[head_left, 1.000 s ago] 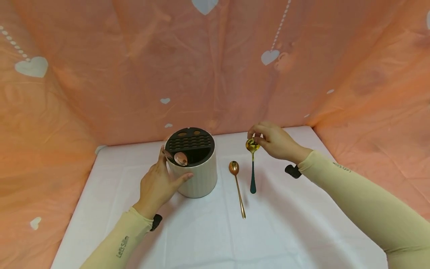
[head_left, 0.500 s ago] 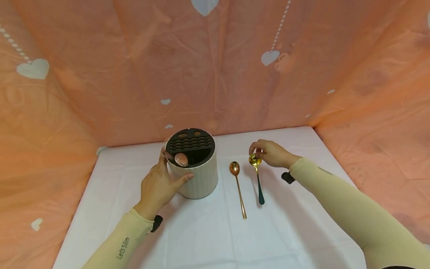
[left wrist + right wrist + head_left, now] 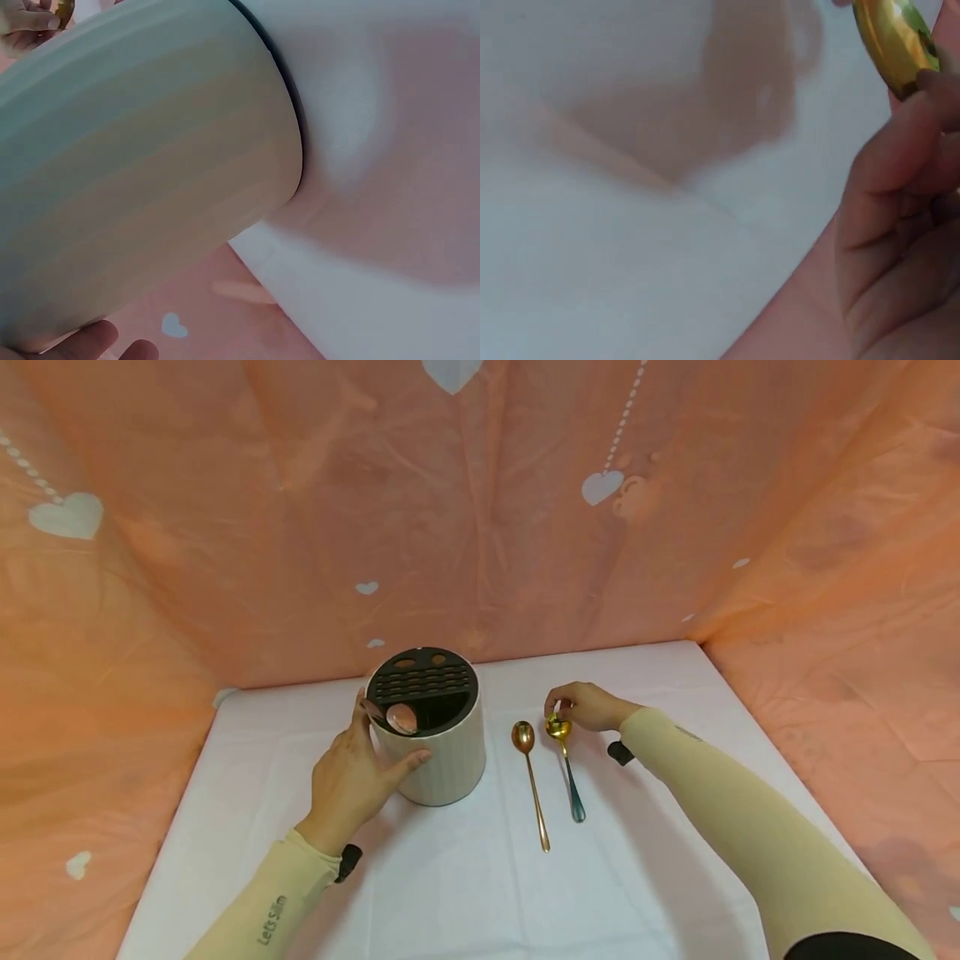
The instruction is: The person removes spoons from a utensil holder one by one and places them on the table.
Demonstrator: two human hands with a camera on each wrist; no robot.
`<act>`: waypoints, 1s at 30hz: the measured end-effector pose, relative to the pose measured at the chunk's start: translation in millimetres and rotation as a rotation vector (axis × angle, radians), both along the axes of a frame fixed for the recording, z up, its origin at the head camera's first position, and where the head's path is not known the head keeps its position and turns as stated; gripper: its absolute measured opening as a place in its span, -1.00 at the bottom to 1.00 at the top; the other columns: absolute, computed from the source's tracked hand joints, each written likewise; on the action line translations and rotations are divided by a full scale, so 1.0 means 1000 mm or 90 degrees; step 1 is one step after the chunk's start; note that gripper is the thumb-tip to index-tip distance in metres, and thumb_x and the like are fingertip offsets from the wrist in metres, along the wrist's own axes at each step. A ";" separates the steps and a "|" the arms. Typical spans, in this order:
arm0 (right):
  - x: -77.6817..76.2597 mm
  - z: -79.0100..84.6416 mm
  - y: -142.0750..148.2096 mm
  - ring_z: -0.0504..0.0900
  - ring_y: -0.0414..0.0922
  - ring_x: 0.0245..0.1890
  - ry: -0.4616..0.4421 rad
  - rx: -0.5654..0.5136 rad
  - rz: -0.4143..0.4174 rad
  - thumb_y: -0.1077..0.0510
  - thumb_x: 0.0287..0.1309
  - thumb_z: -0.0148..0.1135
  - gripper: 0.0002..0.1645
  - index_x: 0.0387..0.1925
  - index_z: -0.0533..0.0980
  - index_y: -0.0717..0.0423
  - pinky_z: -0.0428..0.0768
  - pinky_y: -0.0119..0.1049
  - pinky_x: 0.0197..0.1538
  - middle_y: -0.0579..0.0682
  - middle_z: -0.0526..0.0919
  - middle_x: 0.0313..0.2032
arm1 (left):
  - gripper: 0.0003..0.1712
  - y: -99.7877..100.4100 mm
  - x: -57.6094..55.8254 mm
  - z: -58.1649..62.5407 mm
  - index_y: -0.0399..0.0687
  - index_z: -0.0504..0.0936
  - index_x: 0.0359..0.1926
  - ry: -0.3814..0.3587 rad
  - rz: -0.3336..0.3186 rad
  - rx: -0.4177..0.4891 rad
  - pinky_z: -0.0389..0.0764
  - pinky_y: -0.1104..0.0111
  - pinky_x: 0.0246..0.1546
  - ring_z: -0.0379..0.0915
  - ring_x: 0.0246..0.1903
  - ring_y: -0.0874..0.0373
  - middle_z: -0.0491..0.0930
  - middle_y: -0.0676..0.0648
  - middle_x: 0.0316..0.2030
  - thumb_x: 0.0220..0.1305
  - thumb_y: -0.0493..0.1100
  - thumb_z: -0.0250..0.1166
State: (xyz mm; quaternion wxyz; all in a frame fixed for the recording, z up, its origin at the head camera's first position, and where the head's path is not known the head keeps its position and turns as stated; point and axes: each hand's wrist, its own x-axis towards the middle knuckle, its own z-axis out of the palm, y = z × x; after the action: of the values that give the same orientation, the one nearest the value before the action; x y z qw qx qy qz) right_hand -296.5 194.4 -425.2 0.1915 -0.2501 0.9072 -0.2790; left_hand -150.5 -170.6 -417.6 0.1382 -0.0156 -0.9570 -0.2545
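My left hand [image 3: 348, 785] grips the side of a white ribbed utensil holder [image 3: 446, 764] with a black slotted top. The thumb lies across the holder's front, and its far-side fingers are mostly hidden. Inside the holder's open compartment a rose-coloured spoon bowl [image 3: 402, 719] shows, with another coppery piece by the rim. My right hand [image 3: 592, 706] pinches the gold bowl of a spoon [image 3: 574, 793] that has a dark green handle pointing toward me. In the right wrist view, thumb and fingertips meet at the edge of the gold bowl [image 3: 896, 45]. Just left of it lies a copper long-handled spoon [image 3: 534, 789].
A white cloth [image 3: 450, 893] covers the table. Behind and on both sides hangs a peach curtain [image 3: 300, 527] with white hearts. The table's back edge runs close behind the holder.
My right hand has come down and toward me with the gold-and-green spoon, then shifted left, nearer the copper spoon. The left hand and the holder have stayed in place.
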 end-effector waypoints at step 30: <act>-0.002 -0.043 -0.010 0.54 -0.04 -0.19 0.053 0.043 -0.038 0.29 0.38 0.14 -0.82 -0.17 0.61 -0.04 0.51 -0.09 -0.04 -0.05 0.61 -0.26 | 0.46 -0.002 -0.003 -0.006 -0.12 -0.19 0.59 0.022 -0.007 -0.008 0.56 -0.11 -0.30 0.55 -0.03 -0.27 0.52 -0.39 0.17 -0.03 0.60 0.29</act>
State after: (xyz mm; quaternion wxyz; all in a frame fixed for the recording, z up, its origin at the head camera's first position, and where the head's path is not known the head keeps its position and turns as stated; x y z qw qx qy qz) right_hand -298.8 184.0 -468.4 0.1534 -0.2274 0.9303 -0.2436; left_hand -153.8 -172.4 -423.1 0.1530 -0.0259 -0.9559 -0.2493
